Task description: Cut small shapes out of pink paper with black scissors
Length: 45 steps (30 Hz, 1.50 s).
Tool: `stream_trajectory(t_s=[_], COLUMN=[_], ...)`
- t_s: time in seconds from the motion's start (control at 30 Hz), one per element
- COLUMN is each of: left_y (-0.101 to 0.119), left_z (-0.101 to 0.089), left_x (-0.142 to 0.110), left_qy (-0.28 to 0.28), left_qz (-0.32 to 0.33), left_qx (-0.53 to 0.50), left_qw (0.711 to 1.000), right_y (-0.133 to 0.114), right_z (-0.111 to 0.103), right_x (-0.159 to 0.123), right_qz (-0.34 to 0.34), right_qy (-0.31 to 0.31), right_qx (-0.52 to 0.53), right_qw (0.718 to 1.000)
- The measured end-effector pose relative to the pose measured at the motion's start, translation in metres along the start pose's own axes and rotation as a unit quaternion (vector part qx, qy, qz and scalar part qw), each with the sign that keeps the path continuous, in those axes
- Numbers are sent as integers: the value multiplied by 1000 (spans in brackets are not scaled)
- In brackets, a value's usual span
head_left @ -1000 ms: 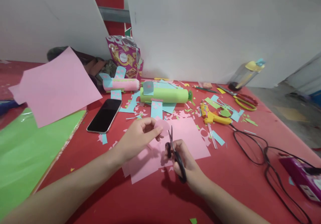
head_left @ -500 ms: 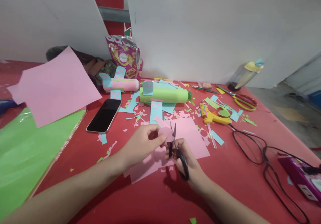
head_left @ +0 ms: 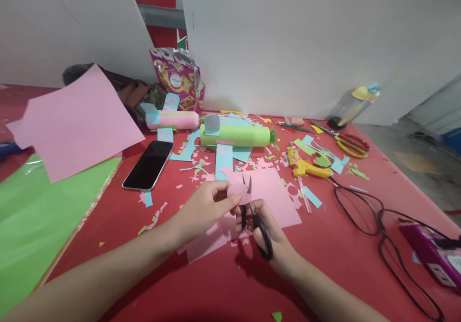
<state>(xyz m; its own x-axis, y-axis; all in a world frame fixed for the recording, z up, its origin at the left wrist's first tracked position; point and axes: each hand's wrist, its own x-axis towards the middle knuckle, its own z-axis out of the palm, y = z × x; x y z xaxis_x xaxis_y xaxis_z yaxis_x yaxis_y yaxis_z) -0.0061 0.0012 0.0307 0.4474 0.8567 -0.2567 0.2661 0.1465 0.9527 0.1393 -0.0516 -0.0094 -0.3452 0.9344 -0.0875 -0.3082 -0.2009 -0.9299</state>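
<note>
A small rounded piece of pink paper [head_left: 237,193] is pinched between the thumb and fingers of my left hand [head_left: 207,206]. My right hand [head_left: 268,228] grips black-handled scissors [head_left: 265,238], their blades parted and pointing away from me at the right edge of that piece. Beneath both hands lie pink paper sheets [head_left: 277,194]. Just beyond them rests a light-green paper-covered tube [head_left: 237,136] with blue paper fins and a green cap. A similar pink tube [head_left: 176,120] lies behind it to the left.
Left stand a phone [head_left: 148,166], a large pink sheet [head_left: 79,125] and a green pack [head_left: 43,216]. Right are a yellow glue gun [head_left: 306,168] with its cord, other scissors [head_left: 351,144], a bottle [head_left: 355,105] and a purple power strip [head_left: 432,254]. Paper scraps litter the red table [head_left: 162,283].
The scissor blades have shifted slightly against the pink piece's edge, while both hands stay nearly in place. The whole view has moved a little.
</note>
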Motion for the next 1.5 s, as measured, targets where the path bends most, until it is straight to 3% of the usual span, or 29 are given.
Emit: stream_trajectory(t_s=[0.77, 0.93, 1.5], left_y=[-1, 0, 3], left_z=[0, -4, -15], left_x=[0, 0, 1], left_qy=[-10, 16, 62], left_qz=[14, 19, 43], left_qx=[88, 119, 58], left_qw=[996, 993, 995], right_y=[1, 2, 2], right_z=[1, 0, 1], right_x=[1, 1, 3], right_qz=[20, 16, 29], right_qy=[46, 44, 43], right_qx=[-13, -19, -13], right_qw=[999, 999, 999])
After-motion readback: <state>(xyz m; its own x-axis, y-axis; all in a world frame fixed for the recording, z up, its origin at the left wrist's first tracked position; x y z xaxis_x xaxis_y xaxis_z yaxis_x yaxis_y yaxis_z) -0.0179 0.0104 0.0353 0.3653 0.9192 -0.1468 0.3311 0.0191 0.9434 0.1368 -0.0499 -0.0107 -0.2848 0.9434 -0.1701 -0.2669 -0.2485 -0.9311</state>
